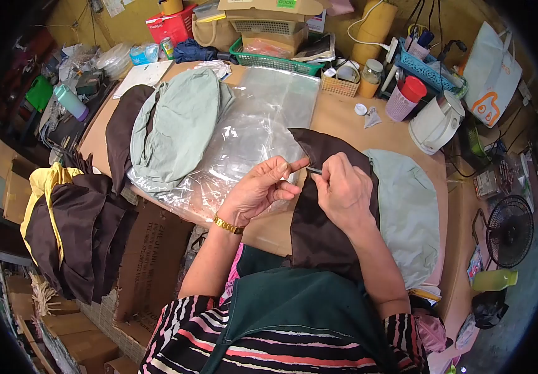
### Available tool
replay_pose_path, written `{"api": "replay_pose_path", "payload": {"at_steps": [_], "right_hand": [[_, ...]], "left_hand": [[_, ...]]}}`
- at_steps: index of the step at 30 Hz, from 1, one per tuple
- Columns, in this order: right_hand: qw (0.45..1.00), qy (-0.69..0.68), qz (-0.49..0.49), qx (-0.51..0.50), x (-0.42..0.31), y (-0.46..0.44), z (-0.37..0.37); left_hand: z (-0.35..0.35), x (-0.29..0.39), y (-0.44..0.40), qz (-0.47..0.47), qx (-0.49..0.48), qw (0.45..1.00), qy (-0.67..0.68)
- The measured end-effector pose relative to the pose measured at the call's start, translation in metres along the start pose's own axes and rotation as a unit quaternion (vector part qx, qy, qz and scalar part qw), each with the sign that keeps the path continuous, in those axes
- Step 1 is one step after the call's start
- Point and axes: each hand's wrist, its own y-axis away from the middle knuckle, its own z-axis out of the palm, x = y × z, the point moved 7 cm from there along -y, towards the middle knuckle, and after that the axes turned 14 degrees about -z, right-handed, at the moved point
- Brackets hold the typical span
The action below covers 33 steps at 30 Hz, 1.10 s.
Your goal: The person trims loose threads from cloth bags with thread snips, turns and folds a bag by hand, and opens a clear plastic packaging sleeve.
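dark brown cloth (318, 230) and slim implement (314, 171): state and position

the dark brown cloth is plain and smooth, with a faint sheen. it lies lengthwise on the table (343, 115), spread out with soft folds. the far end narrows to a pointed corner; the body broadens toward the near side. along its right side, it meets a pale green cloth (406, 212), also spread and lightly creased, with a rounded outer edge. whether the two are joined cannot be determined. the slim implement, metallic grey, is positioned crosswise above the dark brown cloth, partly hidden.
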Motion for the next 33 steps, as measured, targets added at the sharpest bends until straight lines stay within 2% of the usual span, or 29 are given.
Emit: {"api": "replay_pose_path", "payload": {"at_steps": [2,5,6,9,15,19,21,22,23,24,25,26,27,28,29,30,32,33], "right_hand": [[0.996,-0.043,0.079,0.013,0.018,0.01,0.007],[0.986,-0.087,0.127,0.065,0.033,0.021,0.012],[0.985,-0.095,0.136,0.037,0.029,0.022,0.011],[0.999,-0.026,0.03,0.006,-0.001,0.01,-0.005],[0.997,0.071,-0.021,-0.02,-0.014,0.003,-0.013],[0.996,0.087,-0.016,-0.011,-0.012,0.006,-0.014],[0.998,-0.014,0.053,0.029,0.004,0.012,-0.011],[0.995,-0.017,0.091,0.048,0.016,0.017,-0.005],[0.989,-0.021,0.129,0.068,0.033,0.024,0.006],[0.988,0.006,0.152,0.038,0.056,0.04,0.025],[0.987,0.005,0.154,0.038,0.078,0.066,0.048],[0.985,0.046,0.167,0.01,0.1,0.094,0.071],[0.98,0.091,0.176,-0.016,0.109,0.097,0.074],[0.98,0.093,0.174,-0.013,0.119,0.1,0.074],[0.972,0.092,0.215,-0.031,0.131,0.11,0.075],[0.961,0.091,0.256,-0.051,0.137,0.116,0.075],[0.957,0.094,0.268,-0.059,0.139,0.121,0.073],[0.954,0.097,0.275,-0.064,0.141,0.121,0.072]], "left_hand": [[0.0,-0.001,0.002,0.003,-0.001,1.0,0.0],[-0.006,0.001,0.0,0.001,0.026,1.0,0.017],[-0.005,0.0,0.001,-0.007,0.015,0.999,0.033],[0.001,-0.003,0.002,-0.027,0.005,0.997,0.066],[0.013,-0.005,0.002,-0.026,-0.026,0.997,0.066],[0.017,-0.008,0.002,-0.038,-0.035,0.997,0.06],[0.013,-0.009,-0.001,-0.04,-0.031,0.998,0.049],[-0.002,-0.009,-0.006,-0.027,0.026,0.999,-0.035],[-0.017,-0.01,-0.009,-0.013,0.082,0.989,-0.12],[-0.034,-0.015,-0.013,-0.018,0.166,0.968,-0.186],[-0.042,-0.021,-0.016,-0.02,0.168,0.968,-0.185],[-0.053,-0.028,-0.017,-0.048,0.204,0.944,-0.256],[-0.06,-0.029,-0.021,-0.071,0.237,0.912,-0.326],[-0.062,-0.029,-0.023,-0.057,0.25,0.883,-0.394],[-0.067,-0.032,-0.026,-0.057,0.249,0.883,-0.393],[-0.064,-0.026,-0.025,-0.016,0.274,0.845,-0.459],[-0.058,-0.02,-0.02,0.036,0.348,0.74,-0.574],[-0.051,-0.015,-0.018,0.035,0.348,0.741,-0.574]]}}
